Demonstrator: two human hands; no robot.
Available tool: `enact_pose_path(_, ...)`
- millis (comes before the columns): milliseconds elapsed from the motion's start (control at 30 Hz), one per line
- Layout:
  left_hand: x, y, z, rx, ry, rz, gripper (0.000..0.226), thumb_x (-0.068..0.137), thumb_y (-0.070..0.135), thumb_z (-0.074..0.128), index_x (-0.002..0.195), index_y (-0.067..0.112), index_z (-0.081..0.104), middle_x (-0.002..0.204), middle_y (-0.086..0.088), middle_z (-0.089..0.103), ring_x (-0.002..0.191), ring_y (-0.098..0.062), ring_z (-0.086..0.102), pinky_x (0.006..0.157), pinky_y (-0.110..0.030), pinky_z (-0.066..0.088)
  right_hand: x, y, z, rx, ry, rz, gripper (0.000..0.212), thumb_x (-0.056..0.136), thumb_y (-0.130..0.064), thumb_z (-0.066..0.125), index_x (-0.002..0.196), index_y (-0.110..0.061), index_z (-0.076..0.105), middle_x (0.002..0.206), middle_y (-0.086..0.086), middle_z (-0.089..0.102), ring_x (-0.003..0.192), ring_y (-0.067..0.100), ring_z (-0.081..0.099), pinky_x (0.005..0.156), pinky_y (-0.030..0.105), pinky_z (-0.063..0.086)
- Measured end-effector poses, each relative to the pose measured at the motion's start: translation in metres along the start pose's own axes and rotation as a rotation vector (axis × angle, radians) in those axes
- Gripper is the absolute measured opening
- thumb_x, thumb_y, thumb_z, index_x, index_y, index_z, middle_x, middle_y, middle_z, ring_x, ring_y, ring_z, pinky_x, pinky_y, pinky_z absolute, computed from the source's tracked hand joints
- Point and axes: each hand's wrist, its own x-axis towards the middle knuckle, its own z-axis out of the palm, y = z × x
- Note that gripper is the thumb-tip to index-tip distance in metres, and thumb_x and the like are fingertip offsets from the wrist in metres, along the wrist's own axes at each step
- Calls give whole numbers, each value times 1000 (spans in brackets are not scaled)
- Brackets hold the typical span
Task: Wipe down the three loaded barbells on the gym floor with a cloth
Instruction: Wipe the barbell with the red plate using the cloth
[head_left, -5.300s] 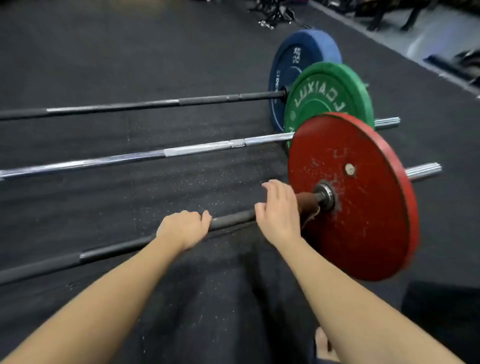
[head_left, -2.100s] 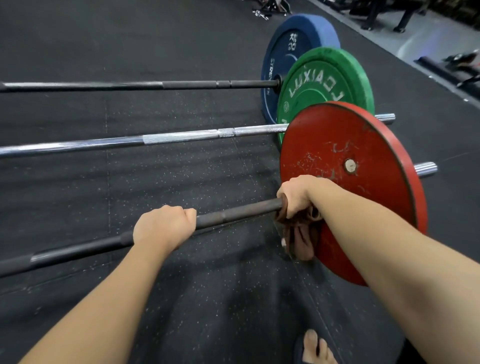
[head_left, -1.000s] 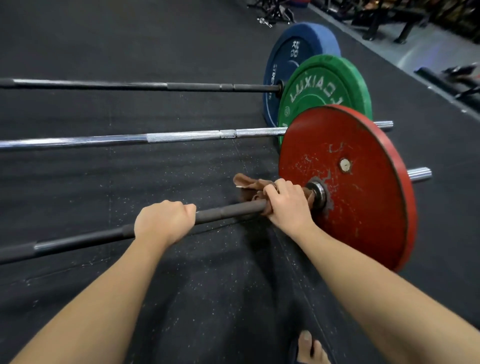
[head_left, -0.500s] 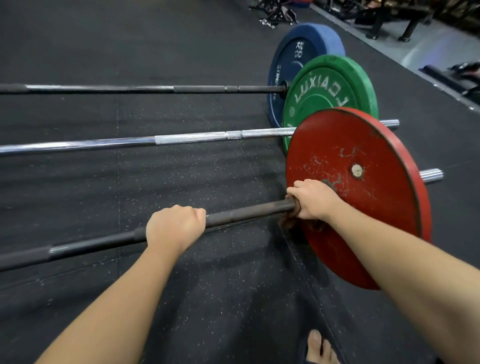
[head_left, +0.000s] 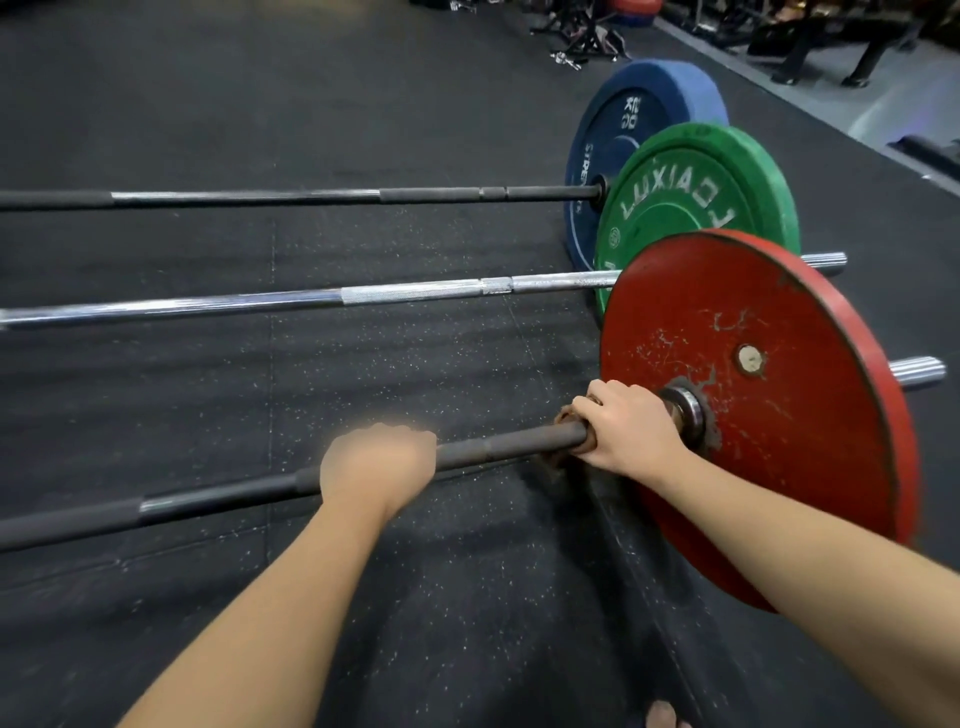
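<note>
Your right hand (head_left: 626, 431) curls round the brown cloth (head_left: 551, 458) on the nearest barbell (head_left: 509, 444), just beside its red plate (head_left: 789, 467), while your left hand (head_left: 376, 460) grips the bare shaft, with the green plate (head_left: 696, 197) and blue plate (head_left: 623, 130) close behind.

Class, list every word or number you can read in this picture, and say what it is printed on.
"LUXIAO" on the green plate; the rest is behind the red plate.
"20 KG", probably, on the blue plate; turned, blurred.
"STRE", blue plate too; rest hidden.
Red plate: nothing written.
</note>
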Motion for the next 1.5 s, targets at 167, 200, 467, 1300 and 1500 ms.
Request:
enact_pose_path(167, -2, -1, -4, 40, 8, 26, 16, 94, 7, 36, 87, 22, 39, 85, -1, 59, 72, -29, 48, 63, -33, 37, -8, 16, 2, -48, 12, -51, 42, 72, -37, 77, 105, -17, 61, 97, 3, 55, 80, 25, 54, 64, 39, 43)
enact_pose_path(200, -3, 0, -4, 41, 9, 27, 16, 94, 8, 36, 88, 23, 39, 92, -1, 62, 73, -30, 48, 63, -33, 37, -14, 20, 3, -55, 39, -2, 47, 70, -35, 78, 109, -17, 61, 102, 3, 57, 84, 27, 55, 69, 40, 42)
enact_pose_path(467, -3, 0, -3, 40, 34, 32, 16, 94, 9, 36, 86, 22, 39, 80, 1, 51, 72, -29, 47, 63, -33, 36, -14, 18, -5, -163, -56, 281, 45, 68, -49, 75, 100, -23, 58, 83, 0, 61, 75, 29, 60, 75, 41, 46)
enact_pose_path(1300, 4, 0, -8, 31, -65, 60, 17, 92, 4, 35, 87, 20, 38, 75, 2, 39, 78, -29, 52, 68, -36, 41, -13, 8, 2, -82, -50, 321, 48, 64, -40, 82, 100, -18, 58, 88, 4, 58, 79, 28, 55, 67, 40, 47)
enact_pose_path(1500, 6, -1, -2, 31, -62, 33, 18, 93, 7, 33, 85, 22, 38, 74, 3, 39, 76, -28, 51, 65, -34, 38, 37, 23, -42, 38, -779, 136, 35, 76, -65, 60, 91, -33, 59, 86, -9, 62, 88, 23, 65, 69, 30, 43)
